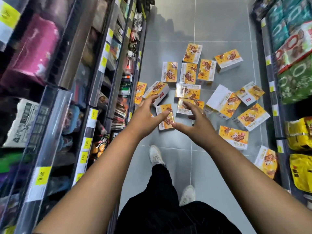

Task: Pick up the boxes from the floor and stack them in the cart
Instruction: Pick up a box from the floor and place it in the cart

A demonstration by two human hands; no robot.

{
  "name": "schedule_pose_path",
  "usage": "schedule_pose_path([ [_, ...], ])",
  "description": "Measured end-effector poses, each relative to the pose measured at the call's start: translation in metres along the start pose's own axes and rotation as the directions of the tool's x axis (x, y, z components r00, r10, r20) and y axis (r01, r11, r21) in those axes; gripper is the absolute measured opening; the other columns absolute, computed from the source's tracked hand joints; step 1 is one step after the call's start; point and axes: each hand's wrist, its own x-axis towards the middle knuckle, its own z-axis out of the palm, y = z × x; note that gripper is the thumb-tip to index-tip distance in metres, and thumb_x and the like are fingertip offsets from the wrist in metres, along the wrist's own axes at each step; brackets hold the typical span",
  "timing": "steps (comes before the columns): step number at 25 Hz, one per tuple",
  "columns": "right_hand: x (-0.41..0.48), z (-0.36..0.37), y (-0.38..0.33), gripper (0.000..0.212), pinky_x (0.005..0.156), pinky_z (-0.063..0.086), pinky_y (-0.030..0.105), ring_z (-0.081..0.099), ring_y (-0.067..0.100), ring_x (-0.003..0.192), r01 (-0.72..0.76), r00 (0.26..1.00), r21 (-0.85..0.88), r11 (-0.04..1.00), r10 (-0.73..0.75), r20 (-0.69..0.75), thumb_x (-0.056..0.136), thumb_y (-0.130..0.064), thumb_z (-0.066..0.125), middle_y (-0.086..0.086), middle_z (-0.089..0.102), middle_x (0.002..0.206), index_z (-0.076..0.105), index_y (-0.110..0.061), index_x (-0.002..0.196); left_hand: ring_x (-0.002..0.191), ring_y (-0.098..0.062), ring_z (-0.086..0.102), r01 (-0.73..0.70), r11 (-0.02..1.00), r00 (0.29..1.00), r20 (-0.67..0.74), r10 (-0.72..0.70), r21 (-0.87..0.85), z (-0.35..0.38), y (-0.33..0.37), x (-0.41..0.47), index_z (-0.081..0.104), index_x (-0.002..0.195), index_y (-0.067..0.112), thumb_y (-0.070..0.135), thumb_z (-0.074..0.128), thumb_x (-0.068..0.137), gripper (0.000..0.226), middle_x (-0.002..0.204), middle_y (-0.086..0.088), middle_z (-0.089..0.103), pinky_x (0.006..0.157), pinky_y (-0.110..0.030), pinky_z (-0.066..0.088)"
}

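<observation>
Several yellow-and-white boxes lie scattered over the grey tiled floor (211,174) of a shop aisle. One small box (166,121) lies nearest, between my two hands. My left hand (146,115) is stretched out above the floor with its fingers spread and holds nothing. My right hand (195,122) is out beside it, fingers spread and empty, over another box (184,108). More boxes lie further off, such as one at the far end (192,53) and one at the near right (233,137). No cart is in view.
Stocked shelves (94,92) with yellow price tags line the left side. A second shelf (297,85) with packaged goods runs along the right. My feet in white shoes (156,154) stand on the tiles in front of the boxes. Bare floor lies beyond the boxes.
</observation>
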Motion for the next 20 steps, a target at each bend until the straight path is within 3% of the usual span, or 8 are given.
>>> schedule_pose_path([
  [3,0.062,0.017,0.010,0.079,0.098,0.045,0.035,0.048,0.014,0.121,-0.049,0.998,-0.004,0.999,0.049,-0.030,0.076,-0.039,0.079,-0.006,0.036,0.147,0.036,-0.041,0.142,0.130,-0.014,0.042,0.000,0.999,0.997,0.080,-0.003,0.035,-0.008,-0.021,0.070,0.037,0.143,0.032,0.045,0.069,0.083,0.069,0.147,0.004,0.041,0.100,-0.028,0.036],
  [8,0.158,0.057,0.040,0.080,0.105,0.041,0.034,0.044,0.015,0.126,-0.126,0.992,-0.015,0.992,0.126,-0.018,0.077,-0.036,0.080,0.001,0.036,0.146,0.038,-0.033,0.144,0.135,-0.019,0.040,0.018,0.985,0.973,0.224,-0.056,0.171,-0.004,-0.065,0.165,0.033,0.145,0.030,0.048,0.069,0.083,0.074,0.151,0.000,0.038,0.106,-0.035,0.038],
  [16,0.280,0.111,0.173,0.083,0.103,0.042,0.037,0.044,0.018,0.125,-0.283,0.959,-0.028,0.959,0.284,0.024,0.075,-0.037,0.080,0.004,0.041,0.140,0.035,-0.035,0.145,0.124,-0.019,0.049,0.214,0.966,0.958,0.160,-0.236,0.145,0.083,-0.185,0.288,0.041,0.141,0.023,0.039,0.072,0.084,0.067,0.141,-0.003,0.047,0.097,-0.028,0.040],
  [20,0.324,0.142,0.272,0.088,0.107,0.037,0.037,0.037,0.022,0.134,-0.393,0.919,-0.067,0.917,0.394,0.009,0.074,-0.035,0.081,0.009,0.041,0.141,0.034,-0.023,0.147,0.127,-0.022,0.047,0.287,0.935,0.930,0.175,-0.324,0.208,0.151,-0.264,0.331,0.039,0.143,0.021,0.040,0.072,0.083,0.071,0.143,-0.005,0.045,0.100,-0.032,0.039],
])
